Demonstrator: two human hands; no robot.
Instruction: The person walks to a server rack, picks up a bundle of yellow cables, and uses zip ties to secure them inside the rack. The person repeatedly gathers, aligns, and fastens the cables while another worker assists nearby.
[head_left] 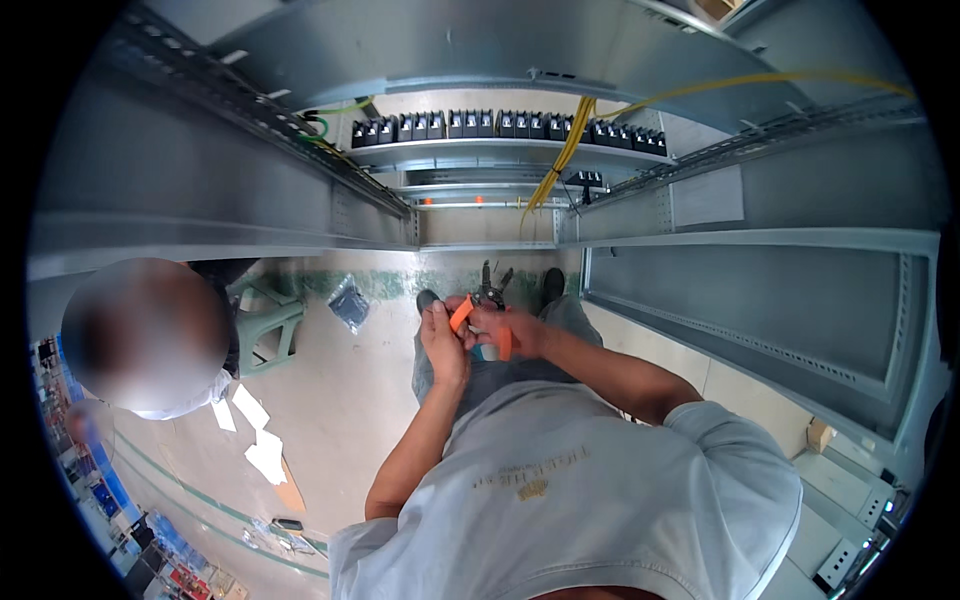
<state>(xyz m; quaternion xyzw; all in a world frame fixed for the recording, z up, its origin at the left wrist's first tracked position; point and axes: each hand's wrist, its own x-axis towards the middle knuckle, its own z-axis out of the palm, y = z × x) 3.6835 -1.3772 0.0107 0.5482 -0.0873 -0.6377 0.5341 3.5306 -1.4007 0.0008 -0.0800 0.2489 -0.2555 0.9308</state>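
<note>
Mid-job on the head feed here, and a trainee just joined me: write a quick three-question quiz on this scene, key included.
1. Multiple choice: the hand tool at the person's right hand has handles that are
A) blue
B) orange
C) green

2. True or false: the green stool stands on the person's left.

3. Fill in the blank: in this view, a bundle of ____ wires crosses in front of the row of black components.

Key: 1. B; 2. True; 3. yellow
</note>
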